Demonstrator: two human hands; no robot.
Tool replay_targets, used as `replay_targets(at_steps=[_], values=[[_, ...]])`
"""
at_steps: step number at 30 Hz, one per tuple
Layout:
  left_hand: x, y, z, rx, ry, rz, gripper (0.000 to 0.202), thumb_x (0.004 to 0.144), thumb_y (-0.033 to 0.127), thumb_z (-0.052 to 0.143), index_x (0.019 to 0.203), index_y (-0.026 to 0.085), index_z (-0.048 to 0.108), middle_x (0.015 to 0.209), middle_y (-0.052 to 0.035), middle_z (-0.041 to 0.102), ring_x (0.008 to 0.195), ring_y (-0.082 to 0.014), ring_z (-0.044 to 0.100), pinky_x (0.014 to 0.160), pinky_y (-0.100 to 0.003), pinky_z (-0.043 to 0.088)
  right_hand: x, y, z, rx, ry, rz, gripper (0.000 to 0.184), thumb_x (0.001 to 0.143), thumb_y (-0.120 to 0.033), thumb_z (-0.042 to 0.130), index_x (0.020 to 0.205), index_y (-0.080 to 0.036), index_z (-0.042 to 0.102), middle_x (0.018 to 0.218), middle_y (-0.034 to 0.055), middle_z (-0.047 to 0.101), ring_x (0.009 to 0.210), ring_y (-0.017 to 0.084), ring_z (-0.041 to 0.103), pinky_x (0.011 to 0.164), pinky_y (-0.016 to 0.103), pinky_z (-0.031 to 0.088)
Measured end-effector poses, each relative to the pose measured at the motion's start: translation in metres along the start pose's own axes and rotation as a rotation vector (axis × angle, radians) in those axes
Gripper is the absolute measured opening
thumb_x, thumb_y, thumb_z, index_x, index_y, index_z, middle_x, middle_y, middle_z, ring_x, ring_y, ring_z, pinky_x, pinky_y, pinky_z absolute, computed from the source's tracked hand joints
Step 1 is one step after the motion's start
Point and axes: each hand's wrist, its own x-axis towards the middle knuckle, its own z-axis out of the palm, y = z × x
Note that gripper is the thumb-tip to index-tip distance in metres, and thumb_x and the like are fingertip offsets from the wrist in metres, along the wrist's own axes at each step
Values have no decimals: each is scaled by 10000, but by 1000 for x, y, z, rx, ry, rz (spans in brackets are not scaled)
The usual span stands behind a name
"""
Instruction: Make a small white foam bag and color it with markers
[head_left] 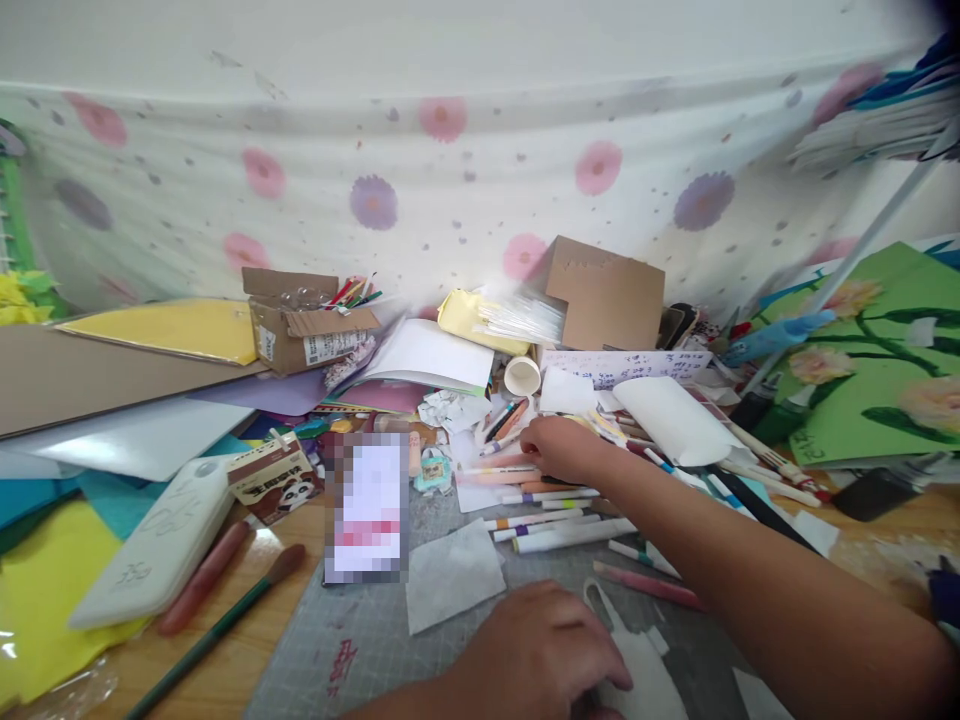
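My left hand [544,645] is low in the head view, over the grey cutting mat [352,625]. Its fingers bend down at the edge of a white cutout with a loop [637,650] and seem to pinch it; the fingertips are partly hidden. Farther off, my right hand [562,450] reaches into a pile of markers [555,527]. Its fingers are curled together and point down, and what lies under them is hidden. Just left of those fingers is a blurred orange-and-white marker [487,472]. A white paper piece [456,575] lies between the hands and the phone.
Left of the papers stands a phone [367,510] with a blurred-out screen. A small panda carton [274,478], a white power bank [154,545] and a paintbrush [217,630] lie leftward. Behind are a cardboard box [300,325] and a paper cup [523,376]. Dark bottles [885,487] stand right.
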Motion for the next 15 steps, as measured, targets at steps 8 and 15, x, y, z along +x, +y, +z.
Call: replay_targets(at_steps=[8, 15], values=[[1, -3, 1, -18, -19, -3, 141, 823, 324, 678, 899, 215, 633, 927, 12, 719, 850, -113, 660, 778, -185, 470, 30, 2, -11, -33, 152, -2, 269, 928, -298, 547, 1166, -180, 587, 1201, 87, 597, 995, 207, 614, 836, 410, 526], [1, -1, -1, -9, 14, -6, 161, 775, 289, 726, 898, 212, 654, 918, 7, 725, 826, -118, 659, 744, -185, 475, 64, -3, -8, -117, 73, -111, 301, 914, -298, 572, 1181, -159, 575, 1188, 92, 600, 996, 217, 617, 828, 422, 528]])
